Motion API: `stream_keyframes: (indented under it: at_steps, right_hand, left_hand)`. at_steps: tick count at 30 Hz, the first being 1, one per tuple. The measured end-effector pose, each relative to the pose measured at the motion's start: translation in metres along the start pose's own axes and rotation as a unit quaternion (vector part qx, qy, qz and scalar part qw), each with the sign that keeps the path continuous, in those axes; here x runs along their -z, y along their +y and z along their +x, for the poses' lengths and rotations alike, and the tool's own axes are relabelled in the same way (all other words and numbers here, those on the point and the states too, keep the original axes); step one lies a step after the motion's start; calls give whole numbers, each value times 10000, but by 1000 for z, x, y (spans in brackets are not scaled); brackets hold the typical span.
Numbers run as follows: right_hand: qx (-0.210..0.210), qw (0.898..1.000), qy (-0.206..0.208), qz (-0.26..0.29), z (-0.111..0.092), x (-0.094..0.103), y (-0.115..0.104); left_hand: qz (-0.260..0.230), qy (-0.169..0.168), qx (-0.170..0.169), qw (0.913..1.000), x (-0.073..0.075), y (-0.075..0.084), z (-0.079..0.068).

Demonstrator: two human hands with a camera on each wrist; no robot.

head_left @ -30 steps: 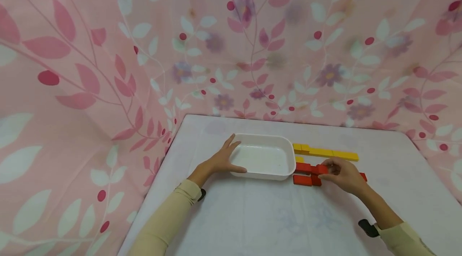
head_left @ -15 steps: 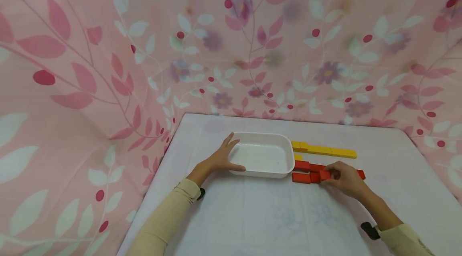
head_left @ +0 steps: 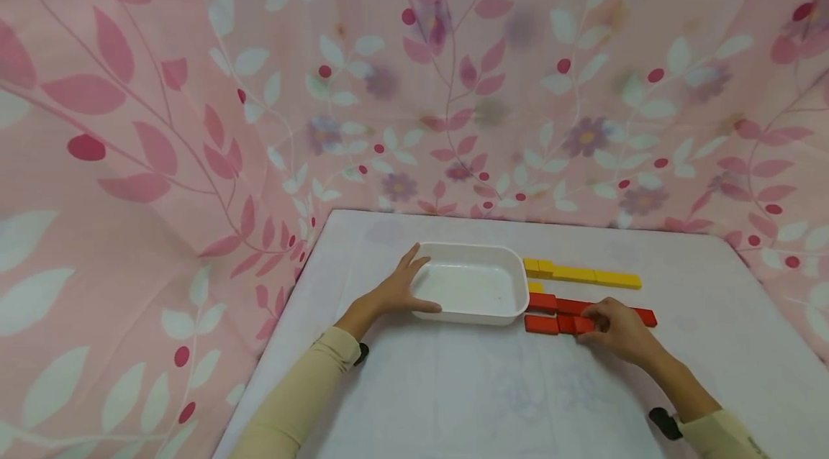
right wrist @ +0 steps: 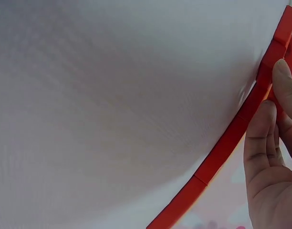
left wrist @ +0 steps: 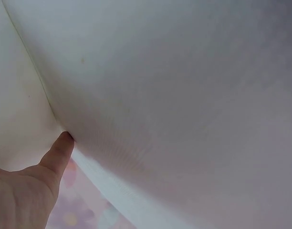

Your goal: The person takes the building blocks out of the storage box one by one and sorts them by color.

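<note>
Wooden-looking red blocks (head_left: pixel 541 324) lie in two rows to the right of the white dish (head_left: pixel 469 318). My right hand (head_left: pixel 622 329) pinches a small red block (head_left: pixel 583 325) between thumb and fingers at the right end of the nearer row. In the right wrist view my right hand (right wrist: pixel 272 148) is at a bend in the line of red blocks (right wrist: pixel 222 148). My left hand (head_left: pixel 396 290) spans the dish's left end, fingers spread, with the thumb at the near rim. The left wrist view shows the thumb (left wrist: pixel 58 155) straight against the dish's pale wall (left wrist: pixel 22 95).
Behind the red rows runs a row of yellow blocks (head_left: pixel 576 274), and one short yellow block (head_left: pixel 536 288) sits by the dish's right side. A white cloth (head_left: pixel 453 394) covers the table. Pink floral fabric (head_left: pixel 414 85) hangs behind and to the left.
My right hand has brought the small red block toward me, from over the farther red row down to the end of the nearer row. The left hand stays on the dish.
</note>
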State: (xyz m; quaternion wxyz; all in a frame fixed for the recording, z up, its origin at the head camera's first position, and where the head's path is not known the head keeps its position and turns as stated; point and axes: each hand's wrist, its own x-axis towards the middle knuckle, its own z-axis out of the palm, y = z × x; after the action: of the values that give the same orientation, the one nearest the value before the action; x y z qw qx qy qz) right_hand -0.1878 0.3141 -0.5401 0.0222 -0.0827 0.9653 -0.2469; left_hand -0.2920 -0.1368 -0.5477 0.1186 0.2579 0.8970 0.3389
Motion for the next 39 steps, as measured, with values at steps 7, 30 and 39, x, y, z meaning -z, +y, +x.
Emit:
stream_keyframes:
  at_steps: [7,30,39]
  right_hand:
    - [54,10000,-17,-38,-3,0,-1]
    - [362,9970,569,-378,-19,17,-13]
    - [339,9846,1509,-815,-12,57,-14]
  left_hand:
    - [28,46,-40,10000,1,0,-1]
    - [550,-443,46,9975,11,6,5]
    - [1272,483,180,9905,49,10,-16]
